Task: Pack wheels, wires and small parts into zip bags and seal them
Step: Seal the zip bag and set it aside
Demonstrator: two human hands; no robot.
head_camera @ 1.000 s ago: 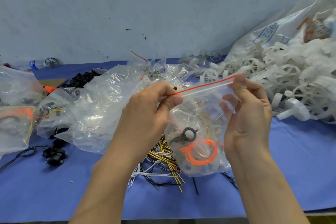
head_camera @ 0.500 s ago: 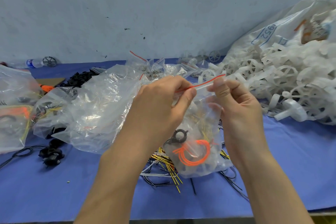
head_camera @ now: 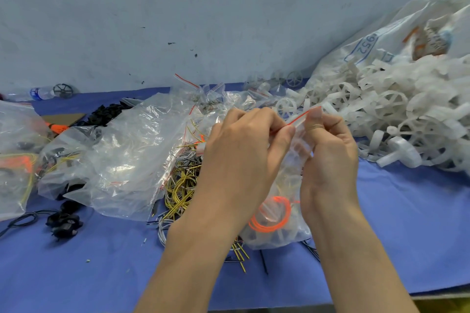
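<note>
The light over my bench is bright, even and cool, leaving only soft, faint shadows under the clear bags (head_camera: pixel 132 157) and my hands (head_camera: pixel 244 157) on the blue cloth (head_camera: pixel 407 223). White glare glints off the crinkled plastic, and the heap of white wheels (head_camera: pixel 396 119) looks nearly washed out. The wide lens bends the table edge at the sides, and the far corners look slightly soft.

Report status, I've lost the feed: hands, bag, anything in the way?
Both hands, left and right, pinching the zip bag at its red-striped top. Orange coil inside, bag held above the wire pile. Nothing in the way.
</note>
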